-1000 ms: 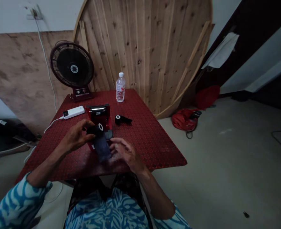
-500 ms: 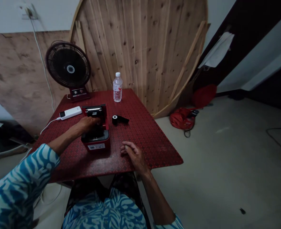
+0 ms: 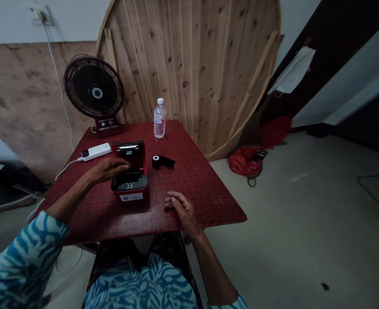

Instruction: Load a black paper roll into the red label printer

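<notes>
My left hand (image 3: 107,169) lies over the open compartment of a red label printer (image 3: 130,191), its fingers stretched out flat and reaching the dark interior. The printer's lid (image 3: 128,150) stands raised at the back. No roll shows inside, though my hand and the shadow hide much of the compartment. To the right, a black roll with a white core (image 3: 161,162) lies on its side on the red patterned table (image 3: 189,193). My right hand (image 3: 181,210) rests near the table's front edge, fingers loosely curled around nothing.
A white power bank (image 3: 96,151) with a white cable lies left of the printer. Behind stand a water bottle (image 3: 160,118) and a black desk fan (image 3: 94,88). A large round wooden board leans at the back. A red bag (image 3: 244,162) lies on the floor right of the table.
The dark roll both hands held a second ago is out of sight. My left hand has dropped to the printer, and my right hand has settled on the table.
</notes>
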The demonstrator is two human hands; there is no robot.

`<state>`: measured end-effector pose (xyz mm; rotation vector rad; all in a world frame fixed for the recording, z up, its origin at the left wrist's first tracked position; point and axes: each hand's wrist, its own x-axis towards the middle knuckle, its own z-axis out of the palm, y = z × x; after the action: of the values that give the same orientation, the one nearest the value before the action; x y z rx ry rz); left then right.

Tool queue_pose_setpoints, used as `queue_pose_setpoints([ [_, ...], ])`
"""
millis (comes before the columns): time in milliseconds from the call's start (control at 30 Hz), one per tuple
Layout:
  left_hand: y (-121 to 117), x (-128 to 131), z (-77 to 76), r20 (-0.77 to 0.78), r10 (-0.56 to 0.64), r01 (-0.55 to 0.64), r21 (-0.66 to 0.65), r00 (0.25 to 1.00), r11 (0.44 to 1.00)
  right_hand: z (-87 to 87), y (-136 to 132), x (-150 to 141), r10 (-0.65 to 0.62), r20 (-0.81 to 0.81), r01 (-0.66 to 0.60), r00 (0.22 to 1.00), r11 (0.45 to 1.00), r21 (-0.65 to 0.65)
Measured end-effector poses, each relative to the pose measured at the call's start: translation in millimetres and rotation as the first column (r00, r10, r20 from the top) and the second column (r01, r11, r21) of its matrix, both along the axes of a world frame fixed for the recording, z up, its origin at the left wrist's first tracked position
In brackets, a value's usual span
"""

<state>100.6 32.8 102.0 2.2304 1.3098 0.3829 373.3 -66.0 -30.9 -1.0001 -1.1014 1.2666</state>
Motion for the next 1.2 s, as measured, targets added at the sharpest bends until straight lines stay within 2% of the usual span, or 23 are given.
queue_pose_setpoints([
  [67,-20,-6,-1.5,0.088,0.072,-0.073,0.007,0.993,0.997,1.1,0,-1,-0.002,0.009,0.002,1.000,1.000,-0.001],
  [133,-35,-7,-6.8,0.111,0.088,-0.095,0.058,0.990,0.994,2.8,1,-2,-0.007,0.020,0.008,1.000,1.000,-0.002],
  [300,-43,2,-26.4,0.120,0.041,-0.074,0.285,0.992,0.956,4.4,-1,-4,-0.033,0.048,0.033,0.998,0.999,-0.002],
  [467,-45,6,-38.4,-0.014,0.015,-0.005,0.534,1.000,0.846,6.7,-1,-6,-0.010,0.105,0.009,0.994,1.000,0.002],
  [567,-53,7,-42.0,-0.083,-0.020,0.067,0.621,0.996,0.781,16.7,7,-12,0.012,0.141,-0.015,0.990,1.000,0.022],
  [667,-61,8,-43.8,-0.127,-0.024,0.102,0.653,0.992,0.751,34.5,31,-24,-0.010,0.167,-0.007,0.986,0.995,0.102],
  [833,-70,11,-41.0,-0.146,-0.016,0.110,0.665,0.989,0.739,70.5,107,-55,-0.094,0.152,0.051,0.984,0.963,0.263],
  [967,-76,14,-38.3,-0.114,-0.021,0.093,0.670,0.993,0.736,89.8,154,-75,-0.117,0.213,0.054,0.970,0.958,0.281],
  [1067,-79,14,-39.8,-0.078,-0.024,0.070,0.668,0.997,0.741,90.0,159,-78,-0.106,0.248,0.031,0.963,0.957,0.289],
  [1200,-81,12,-45.3,-0.065,-0.023,0.060,0.648,0.998,0.759,73.7,135,-69,-0.134,0.285,0.030,0.949,0.940,0.340],
])
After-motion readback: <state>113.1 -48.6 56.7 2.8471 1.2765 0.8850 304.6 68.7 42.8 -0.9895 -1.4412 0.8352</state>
